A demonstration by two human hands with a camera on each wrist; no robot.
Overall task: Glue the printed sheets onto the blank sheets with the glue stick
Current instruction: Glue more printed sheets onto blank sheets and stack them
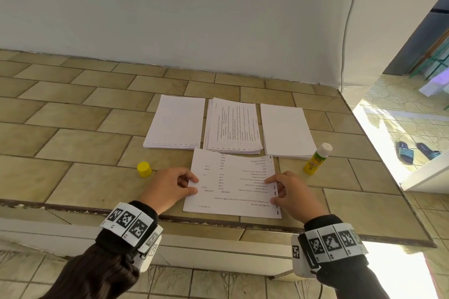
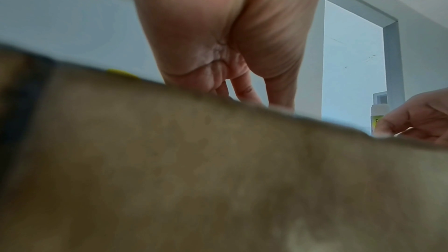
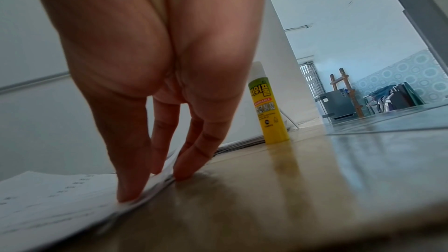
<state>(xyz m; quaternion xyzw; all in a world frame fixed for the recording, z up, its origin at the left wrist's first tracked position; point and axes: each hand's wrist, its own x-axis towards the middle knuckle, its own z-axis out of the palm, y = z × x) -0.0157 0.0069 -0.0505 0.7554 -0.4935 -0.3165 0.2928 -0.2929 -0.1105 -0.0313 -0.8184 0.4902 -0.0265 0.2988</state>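
Note:
A printed sheet [image 1: 233, 184] lies on the tiled counter [image 1: 85, 143] just in front of me, text upside down, its far edge slightly raised. My left hand [image 1: 195, 185] pinches its left edge with curled fingers and thumb. My right hand [image 1: 272, 190] holds the right edge; in the right wrist view its thumb presses on the sheet [image 3: 60, 194] and the fingers [image 3: 184, 171] sit at the lifted edge. The uncapped yellow glue stick [image 1: 317, 159] [image 3: 269, 110] stands to the right of the sheet. Its yellow cap [image 1: 144, 169] sits to the left.
Three paper stacks lie side by side behind the sheet: a blank one [image 1: 176, 122] on the left, a printed one [image 1: 233, 126] in the middle, another blank one [image 1: 286, 131] on the right. The counter's front edge [image 1: 218, 222] runs just below my hands. A white wall [image 1: 194, 19] stands behind.

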